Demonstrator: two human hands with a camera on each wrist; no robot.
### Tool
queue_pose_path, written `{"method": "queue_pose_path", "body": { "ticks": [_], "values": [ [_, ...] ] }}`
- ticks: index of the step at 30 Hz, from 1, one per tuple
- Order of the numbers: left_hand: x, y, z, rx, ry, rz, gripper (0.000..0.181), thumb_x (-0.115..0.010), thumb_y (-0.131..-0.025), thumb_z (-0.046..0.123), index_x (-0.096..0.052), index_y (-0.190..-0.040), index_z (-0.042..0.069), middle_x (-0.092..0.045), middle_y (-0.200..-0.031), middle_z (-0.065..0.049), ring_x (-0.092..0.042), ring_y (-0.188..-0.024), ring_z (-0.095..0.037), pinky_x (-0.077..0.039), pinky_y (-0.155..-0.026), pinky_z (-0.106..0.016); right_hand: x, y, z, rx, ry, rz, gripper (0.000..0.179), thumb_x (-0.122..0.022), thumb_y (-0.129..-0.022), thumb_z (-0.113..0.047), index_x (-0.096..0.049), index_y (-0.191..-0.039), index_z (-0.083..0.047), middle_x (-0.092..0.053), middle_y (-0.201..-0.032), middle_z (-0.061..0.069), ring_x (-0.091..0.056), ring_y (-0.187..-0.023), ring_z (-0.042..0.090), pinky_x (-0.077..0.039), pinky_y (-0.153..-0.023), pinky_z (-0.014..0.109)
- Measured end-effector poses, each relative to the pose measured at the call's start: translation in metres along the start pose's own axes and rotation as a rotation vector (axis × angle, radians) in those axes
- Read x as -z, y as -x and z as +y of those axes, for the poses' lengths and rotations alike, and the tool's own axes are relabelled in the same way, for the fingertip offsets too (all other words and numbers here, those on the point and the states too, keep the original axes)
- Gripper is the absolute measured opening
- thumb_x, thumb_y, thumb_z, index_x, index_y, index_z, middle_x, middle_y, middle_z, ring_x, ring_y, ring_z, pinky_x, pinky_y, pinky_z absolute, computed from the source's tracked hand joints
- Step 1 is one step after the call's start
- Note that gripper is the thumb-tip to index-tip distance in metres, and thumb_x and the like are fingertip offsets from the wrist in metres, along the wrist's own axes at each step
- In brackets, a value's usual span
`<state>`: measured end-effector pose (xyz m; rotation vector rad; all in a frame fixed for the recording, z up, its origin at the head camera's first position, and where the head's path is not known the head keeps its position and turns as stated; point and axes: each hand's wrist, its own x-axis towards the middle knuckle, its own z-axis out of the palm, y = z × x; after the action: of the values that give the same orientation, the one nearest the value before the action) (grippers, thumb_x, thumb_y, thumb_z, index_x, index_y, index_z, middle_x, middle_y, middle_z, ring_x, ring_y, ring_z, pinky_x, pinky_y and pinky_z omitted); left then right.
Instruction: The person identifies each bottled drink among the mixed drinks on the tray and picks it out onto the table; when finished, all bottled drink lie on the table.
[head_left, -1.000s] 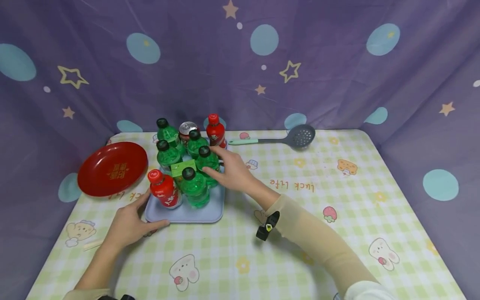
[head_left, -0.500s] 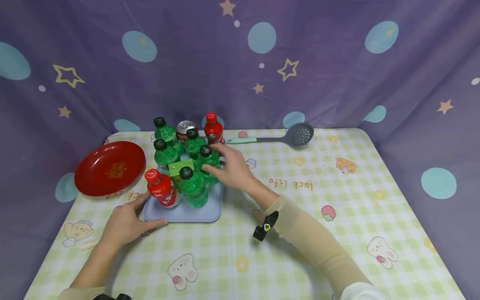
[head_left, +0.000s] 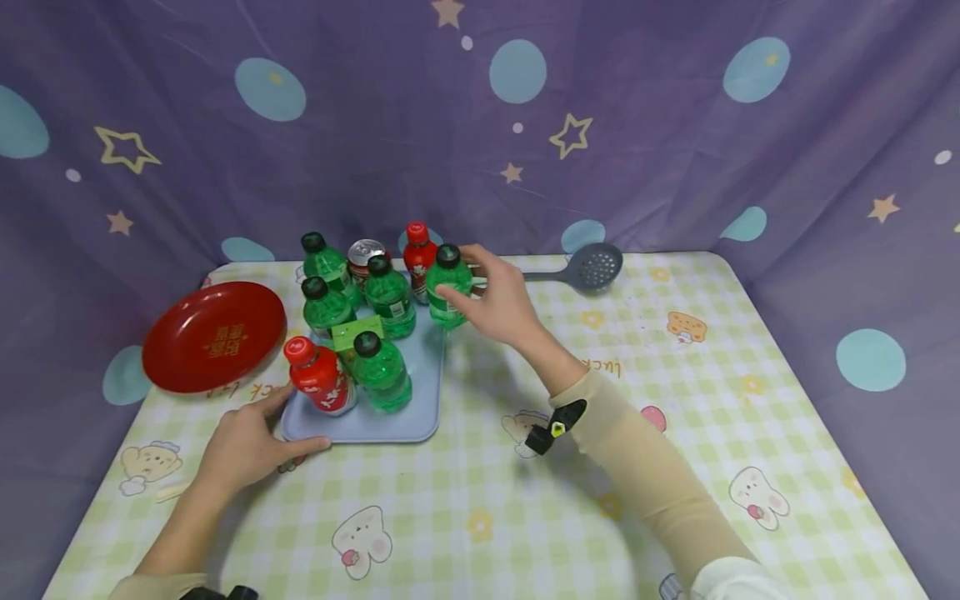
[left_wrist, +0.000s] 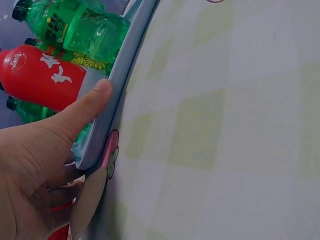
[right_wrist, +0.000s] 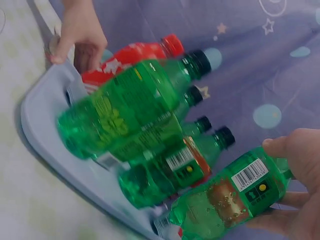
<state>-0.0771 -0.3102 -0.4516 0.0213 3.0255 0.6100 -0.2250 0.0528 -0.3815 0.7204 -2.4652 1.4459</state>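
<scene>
In the head view, my right hand (head_left: 501,302) grips a green soda bottle (head_left: 444,307) with a black cap, raised over the right edge of a light-blue tray (head_left: 408,429). The right wrist view shows that bottle slightly tilted, thumb on one side and fingers on the other. My left hand (head_left: 243,446) holds the tray's front left corner, thumb along the front rim and fingers round the side. On the tray stand several more green bottles (head_left: 384,375), two red bottles (head_left: 324,379), a soda can (head_left: 366,257) and a small green box (head_left: 357,332).
Left of the tray lies a red plate (head_left: 213,337) with gold lettering. Behind the right hand, a grey slotted spoon (head_left: 594,267) lies near the table's back edge. A checked cloth (head_left: 555,517) covers the table, and a purple curtain (head_left: 390,125) hangs behind it.
My right hand has lifted the green bottle from its place at the tray's right side and moved it up, back and to the right. The left hand stays at the tray's corner.
</scene>
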Motion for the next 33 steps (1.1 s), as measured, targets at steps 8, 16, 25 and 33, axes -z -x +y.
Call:
{"method": "queue_pose_path", "body": {
  "ticks": [8,16,25,33],
  "values": [
    [0.001,0.000,0.000,0.005,-0.002,-0.002,0.118,-0.090,-0.071,0.069,-0.050,-0.153,-0.006,-0.057,-0.145,-0.036,-0.061,-0.127,-0.058,-0.055,-0.099,-0.071,0.019,-0.005,0.021,-0.043,0.032,0.039,0.052,-0.081,-0.096,-0.026,-0.064,-0.141,-0.007,-0.072,-0.135,0.016,-0.071,-0.124,0.033,-0.062,-0.104,0.046],
    [0.001,0.000,0.000,0.011,0.009,-0.012,0.118,-0.091,-0.071,0.067,-0.050,-0.153,-0.006,-0.055,-0.147,-0.036,-0.060,-0.129,-0.058,-0.054,-0.099,-0.071,0.030,-0.006,0.039,-0.113,0.044,0.050,0.050,-0.082,-0.096,-0.025,-0.065,-0.140,-0.010,-0.072,-0.135,0.017,-0.075,-0.118,0.035,-0.063,-0.102,0.046],
    [0.001,0.000,-0.002,0.008,0.009,0.004,0.117,-0.092,-0.070,0.066,-0.051,-0.153,-0.006,-0.056,-0.146,-0.036,-0.060,-0.128,-0.058,-0.055,-0.098,-0.071,0.033,-0.007,0.054,-0.174,0.074,0.063,0.051,-0.080,-0.097,-0.026,-0.062,-0.141,-0.007,-0.071,-0.136,0.020,-0.075,-0.116,0.038,-0.063,-0.101,0.046],
    [0.001,-0.001,-0.002,0.011,-0.002,-0.003,0.119,-0.091,-0.070,0.069,-0.051,-0.153,-0.006,-0.057,-0.147,-0.035,-0.060,-0.129,-0.057,-0.055,-0.099,-0.070,0.036,-0.006,0.069,-0.223,0.097,0.075,0.051,-0.080,-0.098,-0.029,-0.062,-0.140,-0.008,-0.070,-0.138,0.022,-0.075,-0.117,0.039,-0.062,-0.102,0.049]
  ]
}}
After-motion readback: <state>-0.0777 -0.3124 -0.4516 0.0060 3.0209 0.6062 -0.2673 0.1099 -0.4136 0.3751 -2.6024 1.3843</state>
